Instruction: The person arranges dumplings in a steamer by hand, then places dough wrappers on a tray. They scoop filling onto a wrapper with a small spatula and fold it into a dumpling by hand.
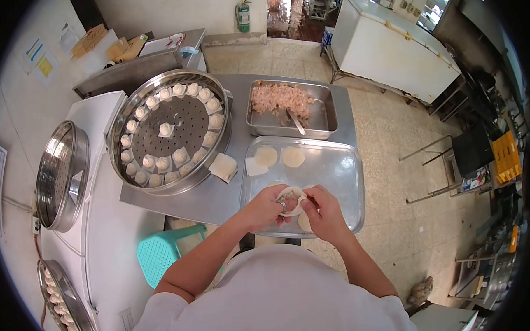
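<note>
Above the metal tray (pixel 335 168), a round dough wrapper (pixel 291 193) with pinkish filling sits cupped between both hands. My left hand (pixel 266 206) curls under and around its left side. The fingers of my right hand (pixel 322 211) pinch the wrapper's rim on the right. Flat dough rounds (pixel 293 156) lie on the tray just beyond, with a white paper square (pixel 255 167) beside them. Another round, near my right hand, is partly covered. Behind the tray, a deep steel pan (pixel 322 118) holds minced filling (pixel 279 100) and a spoon (pixel 295 122).
At left stands a large perforated steamer tray (pixel 187 125) with several shaped buns on paper squares. A stack of paper squares (pixel 223 166) lies beside it. More steamer trays (pixel 63 176) rest farther left. A turquoise stool (pixel 156 261) is below the table; a white chest freezer (pixel 391 50) stands back right.
</note>
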A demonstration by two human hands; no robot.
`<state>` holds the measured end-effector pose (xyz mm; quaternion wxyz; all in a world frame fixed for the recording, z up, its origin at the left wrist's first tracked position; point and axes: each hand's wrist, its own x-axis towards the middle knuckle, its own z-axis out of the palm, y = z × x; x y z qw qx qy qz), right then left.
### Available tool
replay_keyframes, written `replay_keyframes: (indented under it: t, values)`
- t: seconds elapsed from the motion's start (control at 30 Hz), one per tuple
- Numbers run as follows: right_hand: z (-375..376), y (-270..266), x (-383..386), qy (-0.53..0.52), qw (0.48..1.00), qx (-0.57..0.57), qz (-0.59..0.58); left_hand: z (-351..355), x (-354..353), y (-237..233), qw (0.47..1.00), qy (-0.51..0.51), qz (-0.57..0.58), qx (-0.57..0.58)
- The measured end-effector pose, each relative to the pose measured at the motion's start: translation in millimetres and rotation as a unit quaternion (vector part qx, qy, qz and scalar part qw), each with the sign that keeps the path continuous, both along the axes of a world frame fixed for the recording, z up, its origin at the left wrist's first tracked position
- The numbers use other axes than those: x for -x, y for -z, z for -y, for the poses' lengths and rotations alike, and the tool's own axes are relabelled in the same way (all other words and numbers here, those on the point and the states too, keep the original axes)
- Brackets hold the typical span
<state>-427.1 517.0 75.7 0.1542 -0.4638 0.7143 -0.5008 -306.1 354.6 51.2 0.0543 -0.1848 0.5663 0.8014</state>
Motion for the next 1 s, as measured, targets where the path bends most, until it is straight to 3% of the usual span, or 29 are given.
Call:
replay_keyframes:
  t: [0.1,0.2,0.3,0.5,0.6,0.7,0.8,0.9,1.0]
  values:
    - [-3,6,2,-0.011,0.998,-0.023,-0.064,4,0,-4,0.999,0.024,0.022,0.014]
    - [-4,8,0,0.001,0.995,-0.022,-0.100,9,-2,1,0.999,0.017,0.012,-0.044]
    - [-2,5,-2,0.003,0.993,-0.006,-0.119,11,-3,-3,0.983,-0.026,0.008,-0.184]
    - [-1,-7,-7,-0.033,0.992,-0.008,-0.122,8,-2,2,0.999,-0.039,0.006,-0.016]
    - [1,-22,-11,0.009,0.999,-0.044,-0.026,10,-4,-7,0.999,-0.026,0.002,0.023]
    - [5,-26,-5,-0.045,0.998,-0.027,-0.028,13,-4,-8,0.999,0.002,-0.010,0.040]
    - [5,-17,1,-0.070,0.992,-0.049,-0.096,17,-4,-19,0.997,0.044,0.010,0.066]
    - [5,-9,2,-0.073,0.983,-0.068,-0.152,18,-3,-18,0.993,0.023,0.030,0.112]
    - [8,-12,0,-0.083,0.984,-0.068,-0.146,20,-4,-21,0.992,0.020,0.036,0.122]
